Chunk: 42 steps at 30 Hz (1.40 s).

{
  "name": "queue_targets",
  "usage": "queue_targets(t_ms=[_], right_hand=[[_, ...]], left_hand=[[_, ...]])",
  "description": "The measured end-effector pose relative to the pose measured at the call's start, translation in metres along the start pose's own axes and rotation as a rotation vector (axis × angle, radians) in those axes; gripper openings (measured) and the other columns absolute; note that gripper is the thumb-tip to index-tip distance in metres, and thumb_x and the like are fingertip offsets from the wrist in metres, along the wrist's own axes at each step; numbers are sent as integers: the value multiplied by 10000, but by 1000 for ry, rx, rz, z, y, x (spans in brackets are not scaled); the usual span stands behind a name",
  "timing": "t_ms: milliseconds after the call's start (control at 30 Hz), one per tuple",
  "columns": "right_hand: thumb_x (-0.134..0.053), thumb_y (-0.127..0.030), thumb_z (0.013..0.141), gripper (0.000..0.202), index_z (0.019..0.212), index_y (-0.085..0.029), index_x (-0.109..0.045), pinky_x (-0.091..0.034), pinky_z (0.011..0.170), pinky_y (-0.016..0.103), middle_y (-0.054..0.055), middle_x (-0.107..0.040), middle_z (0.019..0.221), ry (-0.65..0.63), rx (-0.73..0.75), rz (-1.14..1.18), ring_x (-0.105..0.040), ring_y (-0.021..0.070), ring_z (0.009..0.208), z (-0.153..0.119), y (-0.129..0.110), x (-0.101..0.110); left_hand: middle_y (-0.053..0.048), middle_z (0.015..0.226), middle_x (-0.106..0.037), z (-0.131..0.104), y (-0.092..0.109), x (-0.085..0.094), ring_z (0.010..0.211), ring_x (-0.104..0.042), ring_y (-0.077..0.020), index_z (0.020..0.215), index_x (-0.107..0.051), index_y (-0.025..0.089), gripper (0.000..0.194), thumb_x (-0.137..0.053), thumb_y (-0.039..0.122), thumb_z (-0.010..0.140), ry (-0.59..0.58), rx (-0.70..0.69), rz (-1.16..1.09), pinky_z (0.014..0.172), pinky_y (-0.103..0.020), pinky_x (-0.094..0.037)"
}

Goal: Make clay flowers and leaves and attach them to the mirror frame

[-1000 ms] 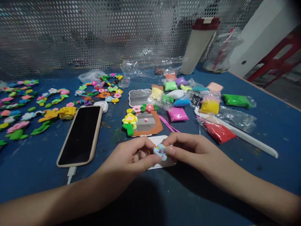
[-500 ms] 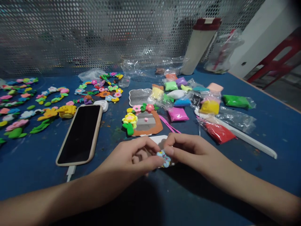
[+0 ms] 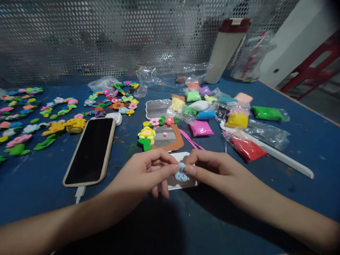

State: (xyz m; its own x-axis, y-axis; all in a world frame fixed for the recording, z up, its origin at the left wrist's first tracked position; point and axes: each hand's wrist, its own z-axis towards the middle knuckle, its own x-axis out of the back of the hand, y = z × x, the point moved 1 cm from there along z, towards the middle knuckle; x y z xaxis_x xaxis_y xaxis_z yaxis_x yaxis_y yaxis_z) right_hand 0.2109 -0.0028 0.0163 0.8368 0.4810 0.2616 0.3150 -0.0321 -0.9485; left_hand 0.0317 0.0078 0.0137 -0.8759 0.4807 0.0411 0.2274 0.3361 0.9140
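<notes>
A small light-blue clay flower with pink dots and bits of yellow is pinched between my two hands. My left hand grips its left side between thumb and index finger, the other fingers curled loosely beneath. On its right side, the thumb and index finger of my right hand press against a petal. Below the flower lies a white rounded board, partly covered by my hands. Just beyond stands out a mirror framed with brown clay, clay flowers and green leaves; a small pink lump rests on its glass.
A phone with a cable lies left, near many clay flower pieces. To the right are bagged clay packets, pink tweezers and a white comb. A tumbler stands before the perforated metal panel.
The blue flower has turned and tilted between my fingers, showing different petals. My left hand's lower fingers have dropped and spread a little, uncovering more of the white board.
</notes>
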Motion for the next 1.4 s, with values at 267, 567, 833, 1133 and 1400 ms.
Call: queue_targets(t_ms=[267,567,833,1133,1400], right_hand=[[-524,-394,883,259,739,-183,-570,-398,634,223,-12,-562,733,34,0,15,-523,124,701,1,1,0],[-620,-316,837,157,976,-247,-642,-469,675,215,-15,-666,849,292,97,90,-606,121,761,1,3,9],[-647,-235,812,45,850,-231,-623,-460,609,210,-20,-652,796,338,239,-120,-598,119,705,-3,-3,2],[-573,-178,851,50,880,-216,-588,-472,662,251,9,-649,835,310,380,-278,-603,144,767,-4,-2,-3],[-574,-145,858,96,897,-209,-633,-485,712,243,39,-617,904,227,534,-464,-603,136,826,-6,-7,-6]], left_hand=[[22,712,-630,1,-1,-1,456,-593,-75,988,-590,158,293,-667,252,721,-37,-2,-73,402,-148,-398],[35,497,-607,3,-3,6,426,-514,-66,857,-631,147,164,-654,266,747,3,67,-11,434,-151,-392],[24,476,-618,5,-2,7,419,-530,-91,805,-635,151,169,-658,295,721,-14,90,-4,435,-173,-391],[28,498,-640,6,-5,7,448,-574,-94,853,-616,153,184,-657,280,727,-51,82,-12,446,-162,-401],[32,498,-639,4,-4,8,475,-603,-101,891,-651,161,193,-656,264,728,-79,93,0,464,-164,-415]])
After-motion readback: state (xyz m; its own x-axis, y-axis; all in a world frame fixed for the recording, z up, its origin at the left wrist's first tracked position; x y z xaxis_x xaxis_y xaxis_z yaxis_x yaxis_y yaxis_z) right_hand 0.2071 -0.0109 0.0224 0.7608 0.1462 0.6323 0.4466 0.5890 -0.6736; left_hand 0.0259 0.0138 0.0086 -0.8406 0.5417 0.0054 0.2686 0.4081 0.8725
